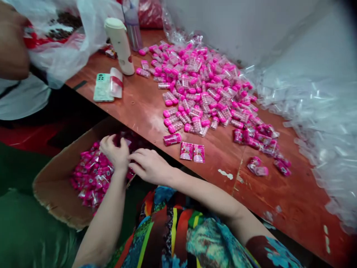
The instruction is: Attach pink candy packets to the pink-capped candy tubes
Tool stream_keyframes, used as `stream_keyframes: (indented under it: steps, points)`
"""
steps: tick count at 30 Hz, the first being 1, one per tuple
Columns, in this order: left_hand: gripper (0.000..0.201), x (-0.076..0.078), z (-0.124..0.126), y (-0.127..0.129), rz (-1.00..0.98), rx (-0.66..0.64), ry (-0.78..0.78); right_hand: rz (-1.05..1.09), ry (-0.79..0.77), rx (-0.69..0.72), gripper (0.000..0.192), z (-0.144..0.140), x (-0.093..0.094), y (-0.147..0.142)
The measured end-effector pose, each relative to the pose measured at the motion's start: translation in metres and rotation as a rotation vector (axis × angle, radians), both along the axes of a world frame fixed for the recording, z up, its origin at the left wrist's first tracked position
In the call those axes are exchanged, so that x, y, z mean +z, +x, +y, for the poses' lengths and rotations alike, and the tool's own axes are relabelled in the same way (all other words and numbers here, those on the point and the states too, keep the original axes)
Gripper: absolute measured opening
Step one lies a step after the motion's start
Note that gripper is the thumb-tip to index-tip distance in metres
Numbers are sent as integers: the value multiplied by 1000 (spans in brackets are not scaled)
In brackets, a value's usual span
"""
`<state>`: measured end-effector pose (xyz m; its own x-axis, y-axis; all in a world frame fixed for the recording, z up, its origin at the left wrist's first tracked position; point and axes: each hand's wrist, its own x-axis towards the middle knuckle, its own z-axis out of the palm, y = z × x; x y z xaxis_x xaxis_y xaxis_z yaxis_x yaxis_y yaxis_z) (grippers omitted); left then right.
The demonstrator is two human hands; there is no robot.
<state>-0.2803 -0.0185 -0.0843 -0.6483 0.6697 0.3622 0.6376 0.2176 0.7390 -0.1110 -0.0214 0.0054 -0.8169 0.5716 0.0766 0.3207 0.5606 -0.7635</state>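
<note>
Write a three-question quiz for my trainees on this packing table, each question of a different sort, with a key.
1. True or false: both hands are over the cardboard box.
2. Which lies beside the phone on the table? A) a cream flask B) scissors C) a ruler
3. Fill in: the two flat sachets lie near the table's ____ edge.

Key
1. True: the left hand and right hand meet above the pink packets in it.
2. A
3. Front, by the pile of pink-capped tubes.
</note>
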Motion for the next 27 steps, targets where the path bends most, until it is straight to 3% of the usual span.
stream_keyframes:
  steps: [1,5,7,9,13,21,24,27]
  points:
    - [29,7,-1,21,62,-29,19,78,-8,-39,28,-2,5,22]
    - [24,29,-6,110,170,-393,-6,245,-157,-337,22,-10,13,97]
    - [30,31,-3,138,194,-493,-69,235,-225,-482,18,-18,9,123]
    - [33,29,-1,150,191,-507,-112,207,-324,-550,19,-30,1,141]
    - [30,25,-6,148,215,-490,-155,135,-477,-562,21,-58,-18,154]
    - [28,11,-9,136,241,-423,37,75,-470,-407,19,-74,-28,131]
    - [27,4,-23,117,162,-277,121,55,-484,-368,23,-75,-28,129]
    - [30,-6,-40,86,80,-7,88,35,-493,-347,26,-77,-31,130]
